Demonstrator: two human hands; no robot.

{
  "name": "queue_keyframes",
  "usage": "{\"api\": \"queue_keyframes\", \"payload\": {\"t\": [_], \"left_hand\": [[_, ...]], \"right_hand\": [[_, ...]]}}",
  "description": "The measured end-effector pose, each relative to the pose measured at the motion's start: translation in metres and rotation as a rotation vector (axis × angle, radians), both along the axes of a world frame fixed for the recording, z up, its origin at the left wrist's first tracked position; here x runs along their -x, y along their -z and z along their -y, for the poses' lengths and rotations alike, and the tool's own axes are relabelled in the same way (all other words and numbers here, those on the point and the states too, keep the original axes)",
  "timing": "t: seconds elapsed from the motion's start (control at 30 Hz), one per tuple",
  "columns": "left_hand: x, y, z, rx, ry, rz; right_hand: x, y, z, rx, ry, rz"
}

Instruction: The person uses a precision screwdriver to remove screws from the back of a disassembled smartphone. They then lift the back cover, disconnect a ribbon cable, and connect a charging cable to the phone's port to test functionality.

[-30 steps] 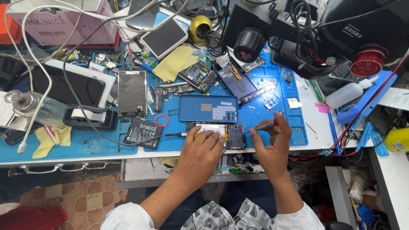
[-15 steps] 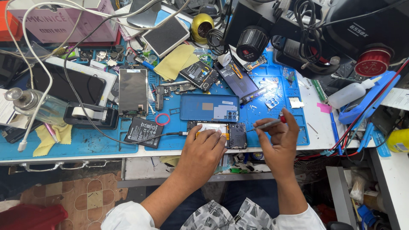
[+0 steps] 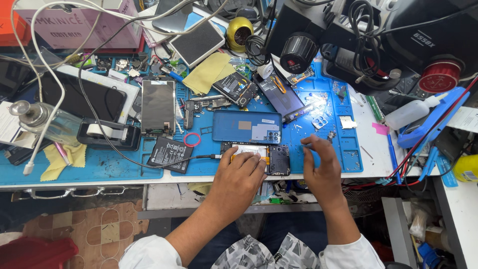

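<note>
Our left hand (image 3: 240, 172) lies open, pressing the opened black phone body (image 3: 256, 158) on the blue mat surface (image 3: 114, 167); right hand (image 3: 321, 167) pinches a thin tool (image 3: 309, 145); clear glass bottle (image 3: 45, 122) far left.

A white workbench (image 3: 371, 149) carries a blue work mat (image 3: 343, 154) strewn with phone parts.

A blue phone back cover (image 3: 247, 127) lies near the middle of the blue work mat (image 3: 114, 167). A black battery (image 3: 168, 154) sits toward the mat's front edge, a red rubber ring (image 3: 191, 139) just beside it. A tape dispenser (image 3: 107, 134) stands further left, near a glass bottle (image 3: 37, 119). A yellow cloth (image 3: 206, 73) lies toward the bench's back edge, a white squeeze bottle (image 3: 408, 114) toward its right edge.
</note>
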State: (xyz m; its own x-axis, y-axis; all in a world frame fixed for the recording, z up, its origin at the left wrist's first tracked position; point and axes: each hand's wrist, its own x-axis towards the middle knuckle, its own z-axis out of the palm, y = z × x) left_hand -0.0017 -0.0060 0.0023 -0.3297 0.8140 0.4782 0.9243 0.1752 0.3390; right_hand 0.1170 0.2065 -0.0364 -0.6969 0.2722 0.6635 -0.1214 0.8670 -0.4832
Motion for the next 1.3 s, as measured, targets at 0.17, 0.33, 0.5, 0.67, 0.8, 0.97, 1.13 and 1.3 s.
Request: {"api": "queue_keyframes", "payload": {"t": [0.17,0.33,0.5,0.67,0.8,0.97,1.13,1.3], "left_hand": [[0.000,0.000,0.000,-0.007,0.001,0.000],[0.001,0.001,0.000,-0.015,0.007,0.001],[0.000,0.001,-0.001,-0.019,0.005,0.005],[0.000,-0.001,-0.001,-0.012,0.005,0.001],[0.000,-0.002,-0.001,-0.018,0.005,0.006],[0.000,-0.003,0.000,-0.015,0.007,0.016],[0.000,-0.005,0.000,-0.012,0.004,0.017],[0.000,-0.007,0.001,-0.009,0.007,0.020]], "right_hand": [[-0.003,-0.003,0.005,0.033,-0.023,0.021],[-0.006,-0.011,0.008,0.324,-0.072,-0.065],[-0.009,-0.020,0.012,0.506,-0.060,-0.196],[0.004,-0.014,0.022,0.592,-0.086,-0.177],[0.016,-0.007,0.023,0.516,-0.102,-0.149],[0.016,-0.004,0.021,0.425,-0.049,-0.132],[0.017,0.000,0.020,0.317,-0.016,-0.120],[0.022,0.004,0.021,0.270,0.029,-0.140]]}}
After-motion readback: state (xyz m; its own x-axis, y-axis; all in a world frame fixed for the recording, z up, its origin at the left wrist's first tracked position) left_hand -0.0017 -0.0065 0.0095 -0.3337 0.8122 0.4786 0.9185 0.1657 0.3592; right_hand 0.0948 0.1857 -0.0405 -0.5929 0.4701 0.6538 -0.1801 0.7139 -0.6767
